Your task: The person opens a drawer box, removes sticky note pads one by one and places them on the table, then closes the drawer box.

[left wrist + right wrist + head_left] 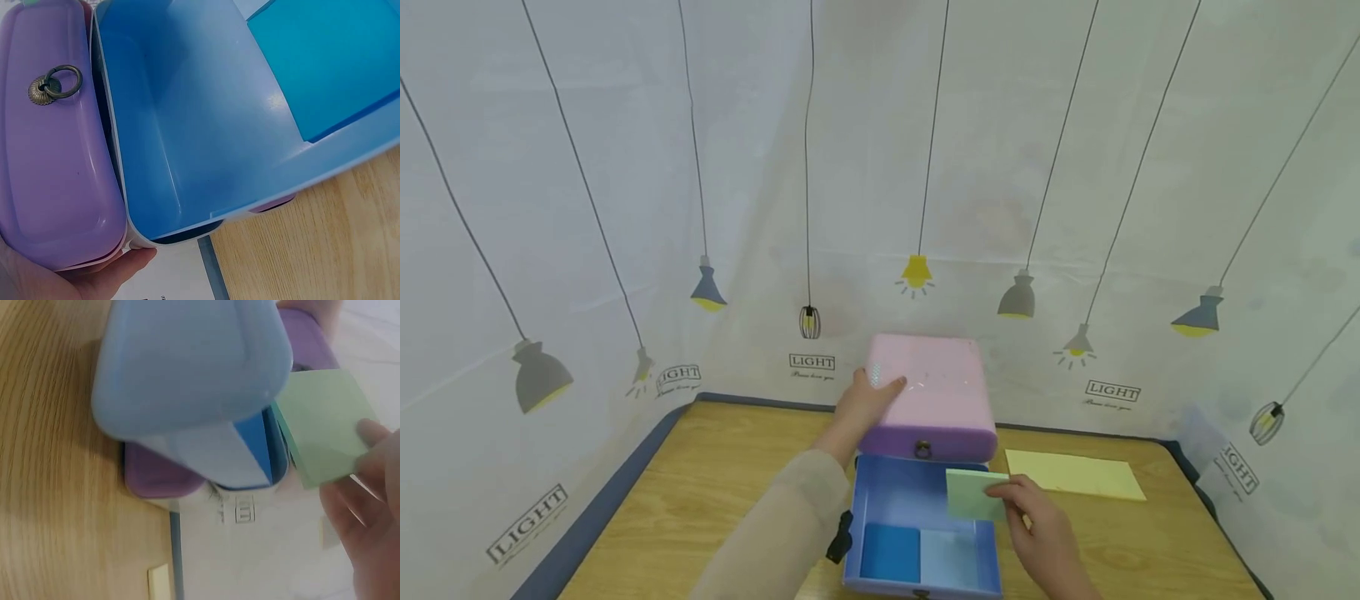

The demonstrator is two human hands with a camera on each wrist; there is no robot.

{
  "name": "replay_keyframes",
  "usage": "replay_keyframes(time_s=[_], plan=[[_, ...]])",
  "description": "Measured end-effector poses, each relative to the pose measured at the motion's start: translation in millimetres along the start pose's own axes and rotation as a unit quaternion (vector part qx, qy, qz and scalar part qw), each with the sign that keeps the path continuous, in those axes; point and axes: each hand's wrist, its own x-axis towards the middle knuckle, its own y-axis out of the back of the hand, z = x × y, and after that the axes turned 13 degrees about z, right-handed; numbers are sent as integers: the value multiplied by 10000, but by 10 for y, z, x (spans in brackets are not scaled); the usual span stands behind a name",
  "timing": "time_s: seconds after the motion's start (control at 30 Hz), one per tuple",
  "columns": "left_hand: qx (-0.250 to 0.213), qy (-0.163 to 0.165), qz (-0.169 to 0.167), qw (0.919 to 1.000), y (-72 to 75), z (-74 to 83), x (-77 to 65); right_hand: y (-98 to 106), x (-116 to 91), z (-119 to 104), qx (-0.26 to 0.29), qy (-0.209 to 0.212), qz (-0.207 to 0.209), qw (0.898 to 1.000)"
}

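Note:
A small drawer cabinet (928, 379) with a pink top and a purple upper drawer stands against the wall. My left hand (868, 404) grips its top left edge, thumb on top and fingers down the side. Below, the blue drawer (898, 479) is pulled out. A dark blue square pad (891, 553) and a pale blue square pad (949, 558) lie side by side in its front part. My right hand (1045, 533) pinches a pale green sticky-note pad (328, 422) between thumb and fingers, over the drawer's right side.
A yellow paper pad (1075, 473) lies on the wooden table (737, 442), right of the cabinet. Behind the table hangs a pale wall sheet (865, 208) printed with lamps. A metal ring pull (61, 84) sticks out from the purple drawer front.

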Motion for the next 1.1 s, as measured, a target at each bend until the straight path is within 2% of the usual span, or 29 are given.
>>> replay_keyframes(time_s=[0.1,0.17,0.27,0.37,0.57,0.67,0.77,0.93,1.1], plan=[[5,63,-24,10000,-2,5,-16,85,-34,84,-246,16,358,9991],[1,64,-24,10000,-3,10,-27,136,-56,129,-472,-154,521,9974],[-21,39,-41,10000,-2,24,-43,205,-86,184,-782,-627,593,9932],[-28,27,-51,10000,2,40,-57,268,-112,244,-1138,-1211,443,9851],[11,53,-64,10000,2,45,-59,350,-182,402,-1516,-2188,-129,9638],[3,72,-60,10000,4,40,-54,353,-218,501,-1505,-2633,-724,9502],[10,71,-55,10000,7,35,-45,344,-264,612,-1503,-3031,-1310,9319],[18,47,-72,10000,14,25,-33,317,-335,799,-1528,-3453,-1831,9077],[11,56,-28,10000,8,11,-25,282,-380,969,-1548,-3608,-2075,8960]])
